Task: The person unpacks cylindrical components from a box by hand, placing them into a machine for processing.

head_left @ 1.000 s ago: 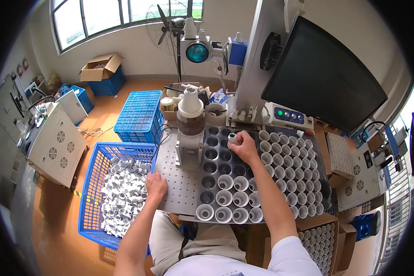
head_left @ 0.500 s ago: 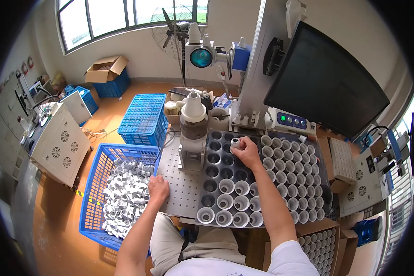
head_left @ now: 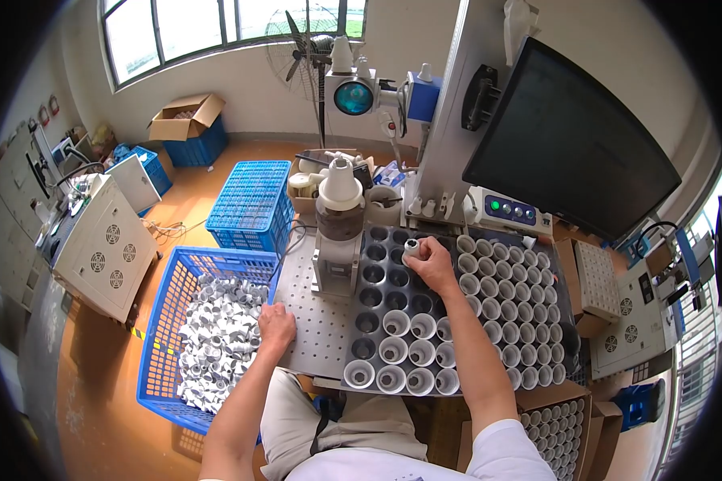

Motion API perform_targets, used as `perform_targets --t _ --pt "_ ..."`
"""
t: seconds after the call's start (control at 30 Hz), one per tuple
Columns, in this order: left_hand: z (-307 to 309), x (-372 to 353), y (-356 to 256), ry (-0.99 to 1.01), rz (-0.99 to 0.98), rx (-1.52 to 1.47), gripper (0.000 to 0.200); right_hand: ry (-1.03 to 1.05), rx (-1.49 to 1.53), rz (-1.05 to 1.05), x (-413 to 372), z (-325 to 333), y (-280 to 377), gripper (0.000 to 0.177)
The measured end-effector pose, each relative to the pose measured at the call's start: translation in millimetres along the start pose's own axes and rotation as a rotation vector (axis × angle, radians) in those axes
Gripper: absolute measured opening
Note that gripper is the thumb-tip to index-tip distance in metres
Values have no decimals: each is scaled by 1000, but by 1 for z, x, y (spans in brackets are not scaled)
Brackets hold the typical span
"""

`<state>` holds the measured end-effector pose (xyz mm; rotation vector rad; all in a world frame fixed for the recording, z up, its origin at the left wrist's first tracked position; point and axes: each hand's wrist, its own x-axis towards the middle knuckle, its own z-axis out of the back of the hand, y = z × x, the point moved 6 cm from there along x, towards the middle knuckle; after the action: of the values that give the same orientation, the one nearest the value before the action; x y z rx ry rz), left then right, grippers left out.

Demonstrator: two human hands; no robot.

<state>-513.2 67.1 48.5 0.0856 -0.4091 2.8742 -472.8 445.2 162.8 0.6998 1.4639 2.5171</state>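
Observation:
My right hand (head_left: 431, 263) pinches a white cone-shaped plastic part (head_left: 411, 247) above the black tray (head_left: 368, 297), its narrow dark-ringed end upward. Around and below that hand are dark round tray holes and rows of white plastic cups (head_left: 422, 353) standing mouth up. My left hand (head_left: 277, 327) rests curled at the left edge of the perforated metal plate (head_left: 311, 337), beside the blue basket (head_left: 154, 353). Its fingertips are hidden, so I cannot see whether it holds anything. Inside the basket lies a heap of loose white plastic parts (head_left: 217, 341).
A grey fixture (head_left: 334, 260) carrying a white cone (head_left: 340, 186) stands on the plate. Above it hangs a round-lensed machine head (head_left: 353, 98). A monitor (head_left: 573, 132) leans over the right side. Behind the basket is a blue crate (head_left: 250, 196); a cardboard box (head_left: 565, 401) holds more cups.
The view has shifted very slightly. Both hands stay in nearly the same place, and the right one keeps its hold on the white part.

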Motion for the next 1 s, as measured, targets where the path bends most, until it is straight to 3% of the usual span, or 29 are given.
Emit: perform_targets --t 0.2,0.37,0.53,0.67,0.83,0.93,1.0 --pt "10 -2 -6 20 3 -36 26 -1 8 15 0 -1 -2 37" --pt "10 17 27 -74 191 -312 28 4 -12 -27 0 1 1 38" --pt "92 79 13 -165 207 -609 26 -13 48 -30 1 3 -7 36" --pt "147 135 -13 -403 36 -792 23 -31 241 -126 5 9 -14 32" --pt "232 150 -85 -469 -153 -963 24 -81 659 -352 17 9 -43 21" --pt "248 161 -126 -415 -251 -950 12 -119 809 -391 30 16 -14 18" --pt "265 146 -161 -358 -266 -980 14 -132 869 -260 46 21 22 18"
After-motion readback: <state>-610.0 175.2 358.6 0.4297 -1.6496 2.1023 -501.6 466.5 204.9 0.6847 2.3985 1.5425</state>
